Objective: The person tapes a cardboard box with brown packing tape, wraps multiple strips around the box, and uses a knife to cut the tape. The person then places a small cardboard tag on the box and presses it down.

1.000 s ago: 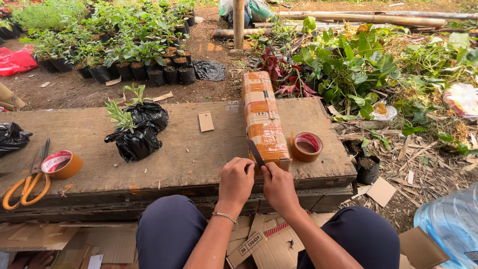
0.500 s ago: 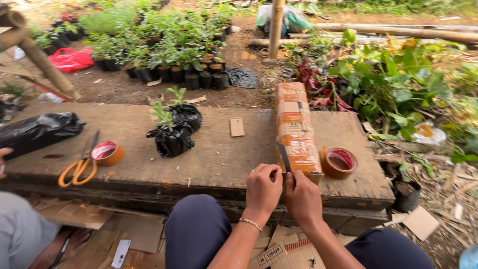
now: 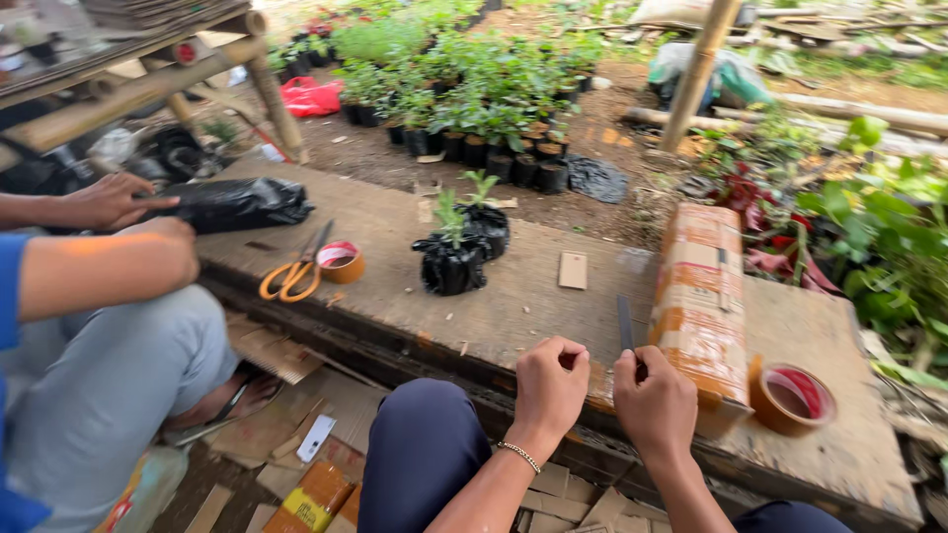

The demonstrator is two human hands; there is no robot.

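Here both hands sit at the near edge of the tabletop (image 3: pixel 553 326): the right hand (image 3: pixel 654 403) has its grip clamped on a thin dark blade (image 3: pixel 625 324) beside the taped cardboard parcel (image 3: pixel 703 296), while the left hand (image 3: pixel 549 380) is curled into a fist, holding nothing visible. Seemingly a cutting step on the wrapping; it calls for a steady blade.

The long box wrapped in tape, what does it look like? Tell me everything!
The long box is cardboard, wound in shiny brownish-orange tape with paler patches. It lies flat on the wooden platform, its near end by the right hand, which holds a thin dark blade beside it. A roll of tape sits close on its right side. Whether the hand touches the box is unclear.
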